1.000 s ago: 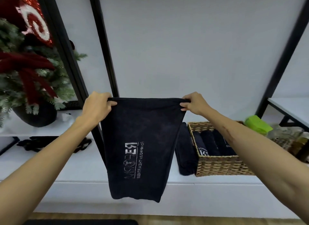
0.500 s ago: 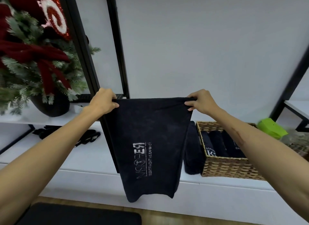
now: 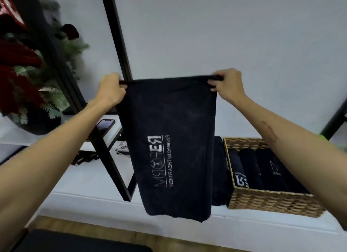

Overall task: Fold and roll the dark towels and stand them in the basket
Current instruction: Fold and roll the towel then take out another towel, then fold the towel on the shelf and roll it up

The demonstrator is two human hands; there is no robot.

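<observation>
At the far left you have a green fir tree with red decorations (image 3: 28, 79) standing in a dark round pot (image 3: 40, 123) on a white upper shelf (image 3: 11, 131), with a black metal frame (image 3: 112, 158) slanting down past it. A dark smartphone (image 3: 106, 126) lies flat on that shelf just beside the frame, and a small white card with a QR code (image 3: 123, 145) sits lower down behind it. Your left hand (image 3: 110, 91) has its fingers curled round the top left corner of the dark navy towel with white printed lettering (image 3: 169, 148), pinching the hem against the thumb. The towel hangs flat and stretched between your hands, in the air in front of the long white bench (image 3: 84, 176), its lettering reading mirrored and sideways, its lower edge below the bench's front lip. Your right hand (image 3: 228, 84) grips the top right corner in the same way, fingers wrapped over the bunched edge. Behind the towel's right edge, a dark folded towel (image 3: 220, 173) stands on the bench, touching the rectangular woven wicker basket (image 3: 272, 201). Inside the basket several dark rolled towels (image 3: 259, 169) lie packed side by side, partly hidden by your right forearm. A black mat (image 3: 75, 242) lies on the wooden floor at lower left.
</observation>
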